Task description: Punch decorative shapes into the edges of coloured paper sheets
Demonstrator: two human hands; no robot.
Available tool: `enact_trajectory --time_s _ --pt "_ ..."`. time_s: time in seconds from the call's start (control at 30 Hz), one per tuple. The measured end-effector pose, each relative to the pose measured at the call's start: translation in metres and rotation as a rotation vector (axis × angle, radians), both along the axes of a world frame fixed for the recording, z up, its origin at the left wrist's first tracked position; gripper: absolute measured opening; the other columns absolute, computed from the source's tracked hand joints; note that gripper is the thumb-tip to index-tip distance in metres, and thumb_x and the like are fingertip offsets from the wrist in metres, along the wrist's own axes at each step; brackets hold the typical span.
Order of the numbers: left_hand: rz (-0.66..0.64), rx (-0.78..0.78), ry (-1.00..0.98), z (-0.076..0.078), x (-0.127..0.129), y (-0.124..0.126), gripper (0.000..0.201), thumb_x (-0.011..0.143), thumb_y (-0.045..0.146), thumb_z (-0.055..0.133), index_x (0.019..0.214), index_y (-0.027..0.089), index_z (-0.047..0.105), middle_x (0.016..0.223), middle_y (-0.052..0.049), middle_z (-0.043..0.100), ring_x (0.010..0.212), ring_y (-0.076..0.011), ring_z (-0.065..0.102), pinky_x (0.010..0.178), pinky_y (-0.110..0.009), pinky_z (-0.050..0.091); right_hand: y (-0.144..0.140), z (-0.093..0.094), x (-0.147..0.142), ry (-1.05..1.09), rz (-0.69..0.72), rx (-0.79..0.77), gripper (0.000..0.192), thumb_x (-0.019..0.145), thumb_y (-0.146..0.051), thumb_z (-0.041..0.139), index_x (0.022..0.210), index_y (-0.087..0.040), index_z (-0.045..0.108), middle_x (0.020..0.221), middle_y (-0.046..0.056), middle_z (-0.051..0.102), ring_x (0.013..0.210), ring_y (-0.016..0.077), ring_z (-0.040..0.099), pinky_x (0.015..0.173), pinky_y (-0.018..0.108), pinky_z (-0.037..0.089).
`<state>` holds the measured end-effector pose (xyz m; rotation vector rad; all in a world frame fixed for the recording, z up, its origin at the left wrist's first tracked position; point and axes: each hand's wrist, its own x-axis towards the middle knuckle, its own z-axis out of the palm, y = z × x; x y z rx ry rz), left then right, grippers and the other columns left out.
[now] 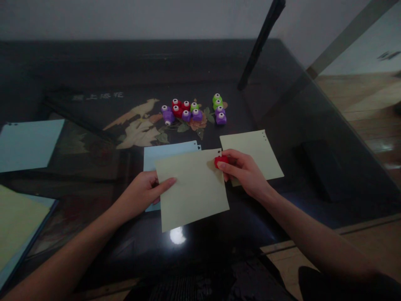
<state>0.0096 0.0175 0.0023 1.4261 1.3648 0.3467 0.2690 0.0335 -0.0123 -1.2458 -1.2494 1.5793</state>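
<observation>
My left hand [148, 190] pinches the left edge of a pale yellow sheet of paper [194, 192], thumb on top and fingers beneath. At the sheet's upper right edge, my right hand [244, 169] grips a small red craft punch [221, 161]. A dark punched shape shows in the corner just above that punch. Blue paper [171, 149] with punched corners lies partly hidden under the held sheet. Another pale yellow sheet [253, 146], with small holes along its right edge, rests on the table partly behind my right hand.
Several red, purple and green craft punches [181, 110] stand mid-table, with a short row of green and purple punches [219, 109] to their right. A blue sheet [31, 144] and a stack of paper [19, 225] lie left. A black pole [261, 44] rises behind.
</observation>
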Motion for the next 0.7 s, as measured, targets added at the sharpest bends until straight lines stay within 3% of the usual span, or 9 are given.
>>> enact_trajectory --time_s 0.23,0.53,0.7 --pt "0.008 -0.007 0.013 0.0068 0.005 0.0026 0.031 0.077 0.041 0.053 0.055 0.02 0.047 0.037 0.007 0.041 0.034 -0.0081 0.037 0.035 -0.02 0.026 -0.0012 -0.0016 0.0004 -0.029 0.01 0.033 0.021 0.077 -0.036 0.069 0.087 -0.02 0.061 0.067 -0.004 0.058 0.05 0.0063 0.051 0.047 0.022 0.039" --pt "-0.01 0.019 0.016 -0.0019 -0.0013 0.0014 0.036 0.08 0.048 0.053 0.059 0.019 0.048 0.04 0.006 0.042 0.036 -0.0092 0.038 0.037 -0.02 0.027 0.0055 -0.0011 0.0042 -0.052 0.089 0.007 0.026 0.078 -0.04 0.067 0.087 -0.017 0.059 0.063 -0.004 0.057 0.049 0.0073 0.052 0.044 0.021 0.035" --pt "-0.008 0.01 -0.039 -0.0018 -0.0004 0.0029 0.034 0.081 0.045 0.052 0.06 0.019 0.048 0.04 0.007 0.041 0.035 -0.008 0.036 0.037 -0.019 0.025 0.0049 0.0007 0.0033 -0.068 0.034 -0.008 0.031 0.079 -0.039 0.066 0.099 -0.016 0.06 0.06 -0.003 0.057 0.049 0.0084 0.052 0.044 0.022 0.036"
